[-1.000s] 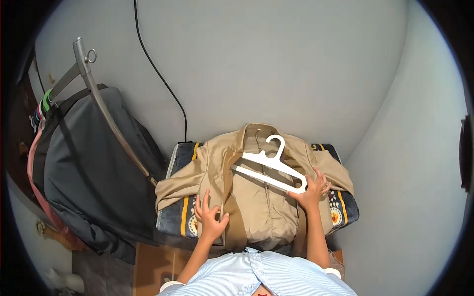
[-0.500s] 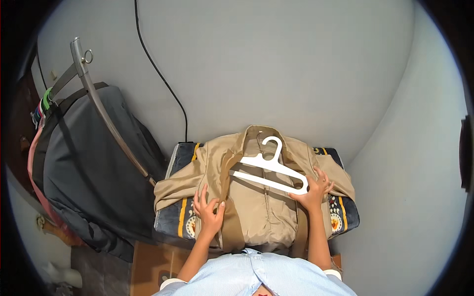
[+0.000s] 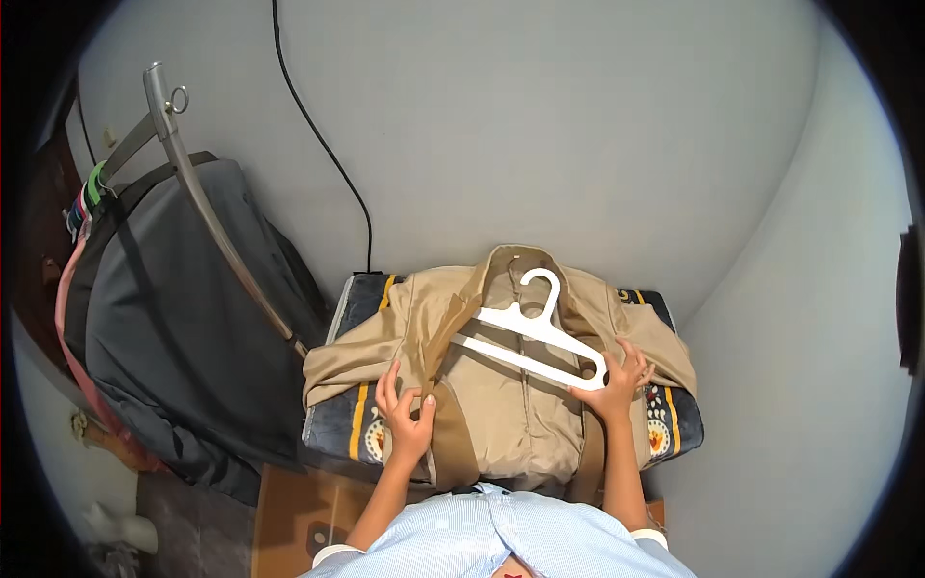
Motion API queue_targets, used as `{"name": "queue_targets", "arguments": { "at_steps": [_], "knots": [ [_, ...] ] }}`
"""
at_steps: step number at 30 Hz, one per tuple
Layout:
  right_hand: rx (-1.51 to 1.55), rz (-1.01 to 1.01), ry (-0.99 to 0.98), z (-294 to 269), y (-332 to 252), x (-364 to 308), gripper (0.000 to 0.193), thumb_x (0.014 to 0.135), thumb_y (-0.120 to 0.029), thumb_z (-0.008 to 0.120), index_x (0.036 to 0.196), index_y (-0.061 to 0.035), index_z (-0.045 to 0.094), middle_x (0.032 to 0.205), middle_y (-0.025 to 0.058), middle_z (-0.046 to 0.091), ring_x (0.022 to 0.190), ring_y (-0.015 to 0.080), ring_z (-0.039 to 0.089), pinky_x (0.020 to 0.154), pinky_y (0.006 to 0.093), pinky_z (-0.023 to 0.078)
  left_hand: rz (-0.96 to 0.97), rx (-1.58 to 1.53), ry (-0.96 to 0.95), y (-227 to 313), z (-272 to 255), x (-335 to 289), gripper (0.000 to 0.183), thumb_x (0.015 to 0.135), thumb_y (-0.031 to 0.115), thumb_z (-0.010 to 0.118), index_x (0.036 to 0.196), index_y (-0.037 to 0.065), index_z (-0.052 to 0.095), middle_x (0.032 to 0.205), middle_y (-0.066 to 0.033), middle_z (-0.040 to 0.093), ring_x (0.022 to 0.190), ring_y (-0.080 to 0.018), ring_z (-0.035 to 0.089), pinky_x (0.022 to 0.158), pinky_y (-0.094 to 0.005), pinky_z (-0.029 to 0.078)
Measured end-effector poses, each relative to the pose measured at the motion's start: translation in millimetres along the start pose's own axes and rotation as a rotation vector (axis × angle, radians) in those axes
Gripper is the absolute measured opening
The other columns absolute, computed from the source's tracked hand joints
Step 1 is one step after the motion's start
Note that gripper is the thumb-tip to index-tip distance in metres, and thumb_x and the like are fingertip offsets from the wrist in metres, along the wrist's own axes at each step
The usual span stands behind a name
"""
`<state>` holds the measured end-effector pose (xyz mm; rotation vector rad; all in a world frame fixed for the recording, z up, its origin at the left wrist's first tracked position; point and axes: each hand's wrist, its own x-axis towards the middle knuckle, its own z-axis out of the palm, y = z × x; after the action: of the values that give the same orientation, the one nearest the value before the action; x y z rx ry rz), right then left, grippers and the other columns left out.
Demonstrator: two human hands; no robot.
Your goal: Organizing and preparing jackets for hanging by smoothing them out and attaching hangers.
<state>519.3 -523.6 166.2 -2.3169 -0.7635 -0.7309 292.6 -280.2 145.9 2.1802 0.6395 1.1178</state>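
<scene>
A beige jacket (image 3: 520, 424) lies spread with its front parted, collar away from me and sleeves out to both sides. Inside it rests a white plastic hanger (image 3: 540, 328), hook toward the collar. The hanger's left end is hidden under the jacket's left front panel. My right hand (image 3: 617, 382) grips the hanger's right end between thumb and fingers, beside the right front panel. My left hand (image 3: 407, 421) is closed on the left front panel near its edge, thumb toward the opening; whether it also presses the hanger through the cloth cannot be seen.
Under the jacket is a dark patterned blanket (image 3: 358, 318) with yellow stripes, on a raised surface against the grey wall (image 3: 578, 125). Dark garments (image 3: 173, 308) hang from a metal rack (image 3: 207, 217) at left. A black cable (image 3: 323, 140) runs down the wall.
My right hand and the hanger's right end have come slightly nearer to me. The left hand stays at the left front panel. The view has shifted a little.
</scene>
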Motion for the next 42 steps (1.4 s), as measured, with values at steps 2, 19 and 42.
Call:
{"name": "queue_targets", "arguments": {
  "at_steps": [2,19,42],
  "knots": [
    [0.008,0.002,0.019,1,1,0,0.068,0.034,-0.048,0.080,0.088,-0.0089,0.065,0.130,0.0068,0.044,0.127,0.0338,0.029,0.103,0.0633,0.006,-0.009,0.003,-0.009,0,-1,0,0.012,0.080,0.013,0.061,0.083,0.002,0.057,0.143,-0.0144,0.034,0.131,-0.0360,0.023,0.108,-0.0469,0.016],
    [-0.007,0.167,-0.005,37,-39,14,0.068,0.038,-0.046,0.084,0.092,-0.0107,0.065,0.136,0.0037,0.038,0.130,0.0322,0.023,0.100,0.0692,0.002,0.062,0.016,-0.092,-1,-4,5,0.015,0.067,0.016,0.068,0.079,0.008,0.064,0.145,-0.0139,0.031,0.131,-0.0410,0.020,0.105,-0.0534,0.016],
    [-0.049,-0.244,0.173,33,-15,78,0.076,0.035,-0.061,0.079,0.091,-0.0121,0.063,0.135,-0.0016,0.038,0.128,0.0240,0.023,0.103,0.0635,0.001,0.418,0.636,-0.459,25,114,190,0.123,0.029,0.044,0.086,0.138,0.015,0.036,0.150,-0.0203,0.011,0.139,-0.0435,0.001,0.103,-0.0672,0.005]
  ]
}}
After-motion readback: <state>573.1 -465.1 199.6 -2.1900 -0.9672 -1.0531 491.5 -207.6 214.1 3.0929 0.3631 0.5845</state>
